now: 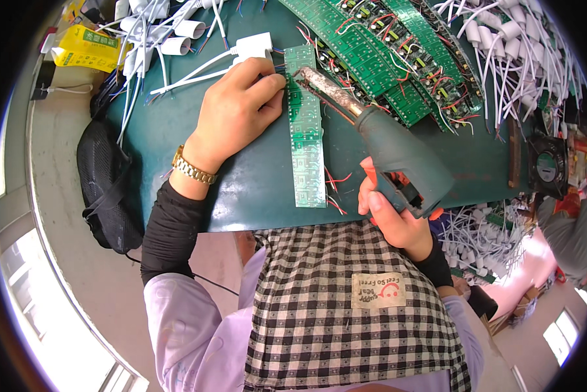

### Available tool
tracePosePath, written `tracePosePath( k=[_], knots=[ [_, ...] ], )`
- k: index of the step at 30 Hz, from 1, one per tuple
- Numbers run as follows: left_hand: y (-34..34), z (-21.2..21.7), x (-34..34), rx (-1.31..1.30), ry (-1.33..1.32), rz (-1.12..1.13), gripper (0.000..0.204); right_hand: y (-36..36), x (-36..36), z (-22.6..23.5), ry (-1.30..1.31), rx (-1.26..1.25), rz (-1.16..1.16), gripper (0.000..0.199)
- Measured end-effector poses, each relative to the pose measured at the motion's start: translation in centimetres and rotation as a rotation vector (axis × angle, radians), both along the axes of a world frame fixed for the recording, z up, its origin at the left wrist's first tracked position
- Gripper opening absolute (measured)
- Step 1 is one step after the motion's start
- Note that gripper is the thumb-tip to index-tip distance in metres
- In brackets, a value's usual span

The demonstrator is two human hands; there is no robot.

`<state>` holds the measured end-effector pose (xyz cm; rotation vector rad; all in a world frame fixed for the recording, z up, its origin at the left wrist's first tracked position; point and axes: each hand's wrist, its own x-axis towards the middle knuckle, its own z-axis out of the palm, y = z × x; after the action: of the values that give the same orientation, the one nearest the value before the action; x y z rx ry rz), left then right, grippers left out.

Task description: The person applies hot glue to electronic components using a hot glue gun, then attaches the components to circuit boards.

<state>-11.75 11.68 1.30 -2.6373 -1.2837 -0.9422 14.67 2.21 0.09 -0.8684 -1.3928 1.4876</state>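
Note:
A long strip of green circuit boards (305, 130) lies on the green table in front of me. My left hand (241, 108) is closed at its upper left edge, thumb and fingertips pinched on thin wires that reach the strip; the fingertips partly hide them. A white cable with a white plastic housing (253, 47) lies just beyond these fingers. My right hand (395, 219) grips a dark-handled soldering gun (404, 147) with orange-red parts. Its stained metal end slants left over the strip, with the tip close to my left fingertips.
Stacked circuit board strips (378, 55) with red and white wires fill the far middle. White cables with housings lie in heaps at far left (176, 46) and far right (509, 32). A yellow packet (88, 49), a black mesh bag (104, 186) and a small fan (547, 166) flank the table.

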Motion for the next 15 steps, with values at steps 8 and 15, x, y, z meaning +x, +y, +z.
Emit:
tracePosePath(
  k=[8, 15],
  knots=[
    [0.0, 0.0, 0.1, 0.01, -0.03, -0.011, 0.022, -0.2, 0.2, -0.2, -0.152, 0.054, 0.031, 0.021],
    [0.0, 0.0, -0.1, 0.004, -0.021, -0.013, 0.022, -0.2, 0.4, 0.3, -0.511, 0.261, 0.136, 0.019]
  ],
)
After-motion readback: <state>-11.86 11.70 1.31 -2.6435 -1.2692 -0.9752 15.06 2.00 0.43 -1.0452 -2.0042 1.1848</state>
